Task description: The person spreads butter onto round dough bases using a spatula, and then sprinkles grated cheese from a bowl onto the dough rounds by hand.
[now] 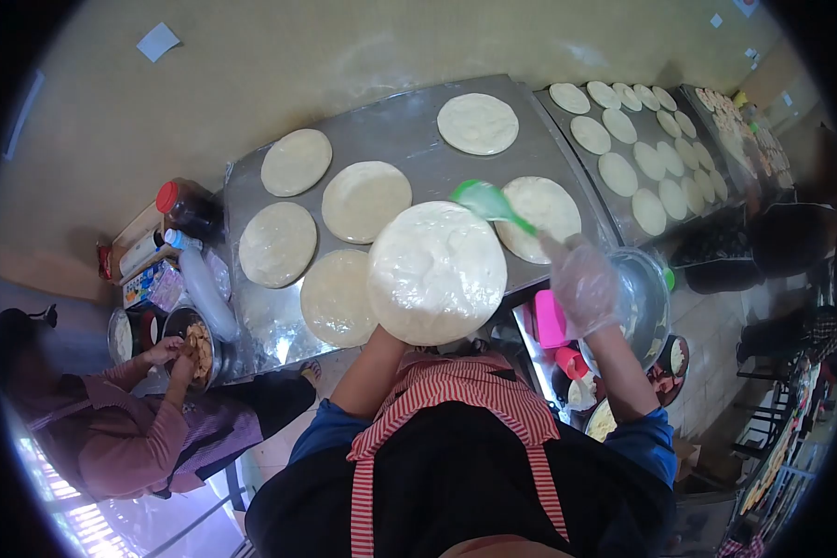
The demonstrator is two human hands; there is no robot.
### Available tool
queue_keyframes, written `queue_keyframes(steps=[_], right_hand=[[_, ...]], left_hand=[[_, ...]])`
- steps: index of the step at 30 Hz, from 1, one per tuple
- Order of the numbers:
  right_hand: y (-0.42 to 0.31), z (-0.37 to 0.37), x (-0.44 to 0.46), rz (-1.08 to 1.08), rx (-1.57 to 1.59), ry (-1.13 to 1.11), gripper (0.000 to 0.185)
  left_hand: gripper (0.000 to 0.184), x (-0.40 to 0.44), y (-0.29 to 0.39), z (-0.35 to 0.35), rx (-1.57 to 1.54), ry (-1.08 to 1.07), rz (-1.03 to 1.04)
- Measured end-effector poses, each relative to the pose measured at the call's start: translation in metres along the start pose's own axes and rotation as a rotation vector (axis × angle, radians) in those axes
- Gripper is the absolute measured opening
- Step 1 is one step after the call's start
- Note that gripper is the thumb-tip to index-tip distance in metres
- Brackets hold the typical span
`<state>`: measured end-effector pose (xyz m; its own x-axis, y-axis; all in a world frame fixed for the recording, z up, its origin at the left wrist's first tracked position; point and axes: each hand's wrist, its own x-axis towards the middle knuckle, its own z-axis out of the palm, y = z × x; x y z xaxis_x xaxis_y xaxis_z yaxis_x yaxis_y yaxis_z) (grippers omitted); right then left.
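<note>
A large round of pale, glossy dough (436,272) is held up near the centre, over the front edge of the metal table (409,112). My left forearm reaches beneath it, and the dough hides that hand. In a clear plastic glove, my right hand (586,286) is closed round the handle of a green spatula (493,204), whose blurred head is at the dough's upper right edge. Flat dough rounds lie on the table behind and beside the held one, among them one at the back (477,124) and one at the right (539,219).
A metal bowl (656,302) stands right of my gloved hand, near a pink container (550,319). Further right, another table (577,172) bears several dough rounds. At the left, a person (130,418) works over a bowl of food (198,349), near a red-lidded jar (191,210).
</note>
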<state>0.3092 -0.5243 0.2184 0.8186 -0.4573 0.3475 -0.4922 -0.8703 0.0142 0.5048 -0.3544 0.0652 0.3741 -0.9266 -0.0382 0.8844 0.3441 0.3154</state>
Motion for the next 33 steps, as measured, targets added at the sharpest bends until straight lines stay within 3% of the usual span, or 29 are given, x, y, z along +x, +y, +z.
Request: queue_keyframes(steps=[4, 6, 10, 12, 15, 16, 18, 22, 26, 31, 33], right_hand=[[0.001, -0.009, -0.012, 0.067, 0.078, -0.008, 0.032], [-0.013, -0.011, -0.025, -0.048, 0.193, 0.168, 0.038], [-0.005, 0.009, -0.045, -0.038, 0.201, 0.092, 0.044], [0.013, 0.023, -0.047, 0.092, 0.18, 0.15, 0.045], [0.017, 0.019, -0.049, 0.065, 0.261, 0.198, 0.047], [0.011, 0.009, -0.05, 0.068, 0.262, 0.196, 0.047], [-0.005, -0.01, -0.05, -0.088, 0.249, -0.022, 0.047], [0.011, 0.03, -0.05, 0.028, 0.319, 0.179, 0.04], [0.03, 0.044, -0.039, 0.223, 0.284, 0.107, 0.032], [0.01, 0.024, -0.064, 0.071, 0.537, 0.163, 0.029], [0.01, 0.025, -0.069, 0.391, 0.523, -0.33, 0.032]], left_hand=[[0.055, -0.003, 0.009, -0.001, -0.024, -0.001, -0.019], [0.054, -0.007, 0.014, -0.002, -0.033, 0.005, -0.03], [0.054, -0.002, 0.018, -0.001, -0.052, -0.002, -0.06], [0.054, 0.006, 0.017, 0.0, -0.066, -0.006, -0.07], [0.054, 0.006, 0.015, 0.004, -0.074, -0.013, -0.088], [0.054, 0.003, 0.015, 0.005, -0.077, -0.013, -0.095], [0.054, 0.016, 0.009, 0.009, -0.082, -0.016, -0.113], [0.054, 0.011, 0.006, 0.012, -0.097, -0.023, -0.141], [0.054, 0.017, 0.004, 0.017, -0.109, -0.021, -0.15], [0.054, 0.028, 0.003, 0.02, -0.132, -0.011, -0.139], [0.054, 0.03, 0.001, 0.022, -0.142, -0.009, -0.139]])
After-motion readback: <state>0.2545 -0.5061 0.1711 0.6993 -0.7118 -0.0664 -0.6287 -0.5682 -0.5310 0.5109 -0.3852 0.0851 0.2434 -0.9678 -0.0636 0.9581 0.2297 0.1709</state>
